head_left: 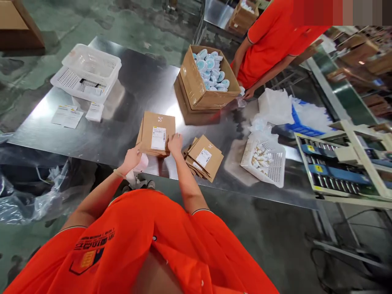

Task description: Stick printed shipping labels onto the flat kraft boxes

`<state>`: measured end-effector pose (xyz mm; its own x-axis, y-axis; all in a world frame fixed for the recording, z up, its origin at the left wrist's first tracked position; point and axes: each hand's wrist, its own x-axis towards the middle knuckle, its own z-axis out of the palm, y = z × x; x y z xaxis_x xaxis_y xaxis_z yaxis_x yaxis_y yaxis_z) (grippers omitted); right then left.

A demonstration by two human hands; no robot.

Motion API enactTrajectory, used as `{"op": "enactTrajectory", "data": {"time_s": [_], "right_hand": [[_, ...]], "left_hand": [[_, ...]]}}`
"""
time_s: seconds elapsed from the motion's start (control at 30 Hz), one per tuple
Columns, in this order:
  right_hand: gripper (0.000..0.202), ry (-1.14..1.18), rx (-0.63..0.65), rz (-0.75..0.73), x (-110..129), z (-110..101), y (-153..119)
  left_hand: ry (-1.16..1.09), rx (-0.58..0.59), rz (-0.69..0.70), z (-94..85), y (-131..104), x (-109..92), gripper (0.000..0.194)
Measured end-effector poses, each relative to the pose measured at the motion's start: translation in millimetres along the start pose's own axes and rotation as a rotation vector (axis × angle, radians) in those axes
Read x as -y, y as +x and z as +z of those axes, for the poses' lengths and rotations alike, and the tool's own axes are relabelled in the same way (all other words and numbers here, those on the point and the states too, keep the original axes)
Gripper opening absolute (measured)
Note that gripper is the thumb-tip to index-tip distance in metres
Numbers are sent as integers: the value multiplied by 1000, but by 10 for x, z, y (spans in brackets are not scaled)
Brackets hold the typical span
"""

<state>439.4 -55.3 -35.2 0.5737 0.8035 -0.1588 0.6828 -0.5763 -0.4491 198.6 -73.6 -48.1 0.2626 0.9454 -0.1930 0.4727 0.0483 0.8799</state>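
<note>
A stack of flat brown cardboard pieces [169,122] lies on the metal table in front of me, with a white label [158,138] on its top sheet. At the stack's left edge is my left hand [132,158], its fingers curled against the cardboard. My right hand [175,143] touches the right edge with bent fingers. Just right of it sits a second, fanned pile of cardboard pieces [217,157], also labelled. A pink and white roll [141,163] shows below my left hand. Whether either hand pinches a sheet is too small to tell.
White baskets [113,67] and paper slips [72,118] are at the left. An open carton [196,96] of round packets stands behind, beside a person in red [263,53]. A white basket [278,169] and a conveyor [329,173] are at the right.
</note>
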Motion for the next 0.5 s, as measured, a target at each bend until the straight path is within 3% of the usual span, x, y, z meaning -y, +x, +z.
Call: {"op": "enactTrajectory", "data": {"time_s": [0.13, 0.2, 0.3, 0.37, 0.4, 0.43, 0.5], "right_hand": [[36, 66, -38, 203, -613, -377, -75], [37, 52, -125, 288, -1025, -682, -133], [37, -46, -242, 405, -1445, -1055, -284], [42, -115, -295, 369, -1414, -1069, -457], [45, -95, -270, 278, -1299, -979, -571], [46, -29, -193, 144, -1137, -830, -702], [35, 275, 177, -170, -752, -412, -1000]], "left_hand": [[-108, 122, 57, 103, -215, 7, 36], [-189, 135, 48, 59, -341, 67, 26], [-334, 196, -32, -51, -501, 140, 32], [-439, 253, -87, -93, -584, 130, 46], [-490, 269, -107, -101, -613, 108, 54], [-536, 270, -123, -103, -631, 80, 59], [-621, 228, -149, -112, -620, 33, 63]]}}
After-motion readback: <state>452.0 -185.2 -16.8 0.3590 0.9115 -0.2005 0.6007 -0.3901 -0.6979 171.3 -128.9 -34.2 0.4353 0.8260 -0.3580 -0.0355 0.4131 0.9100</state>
